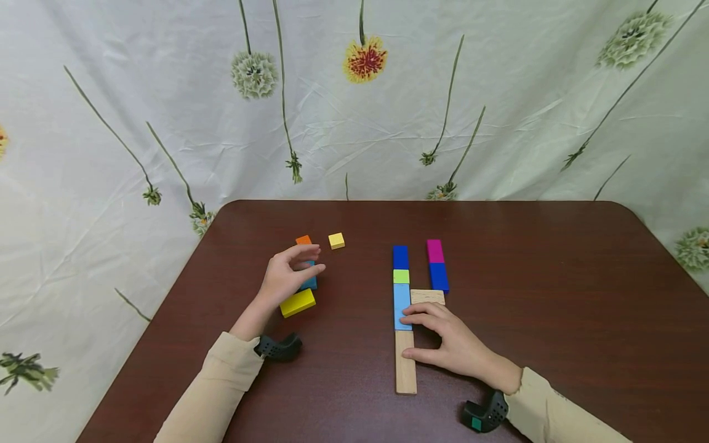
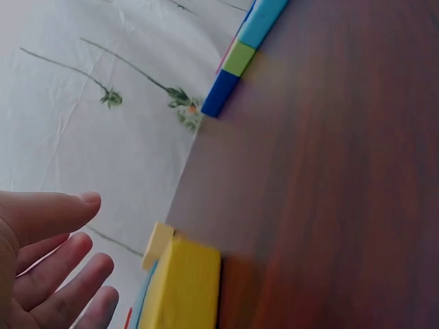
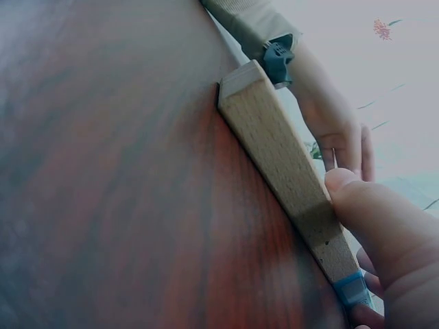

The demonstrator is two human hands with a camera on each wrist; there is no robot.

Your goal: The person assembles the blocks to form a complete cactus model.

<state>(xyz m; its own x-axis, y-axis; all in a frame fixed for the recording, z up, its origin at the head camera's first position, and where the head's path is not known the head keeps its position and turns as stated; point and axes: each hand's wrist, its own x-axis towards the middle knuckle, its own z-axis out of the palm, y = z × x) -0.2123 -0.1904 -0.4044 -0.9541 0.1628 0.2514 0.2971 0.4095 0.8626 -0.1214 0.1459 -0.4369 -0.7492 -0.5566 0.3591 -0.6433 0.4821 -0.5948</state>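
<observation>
My right hand (image 1: 448, 344) rests at a straight column of blocks. Its thumb touches the long bare-wood block (image 1: 405, 376), and its fingertips lie on the light blue block (image 1: 401, 296). Beyond that come a small green block (image 1: 401, 276) and a dark blue block (image 1: 400, 257). A second bare-wood block (image 1: 428, 296) adjoins the column, partly behind my fingers, with a blue block (image 1: 439, 277) and a magenta block (image 1: 434, 251) beyond it. My left hand (image 1: 282, 277) hovers, fingers loosely bent and holding nothing, over a yellow block (image 1: 298, 303) and a partly hidden blue block (image 1: 310, 283).
An orange block (image 1: 303, 240) shows past my left fingers, with a small pale yellow block (image 1: 336, 240) to its right. Everything lies on a dark brown table (image 1: 554, 277). A white flowered cloth (image 1: 354, 123) hangs behind its far edge.
</observation>
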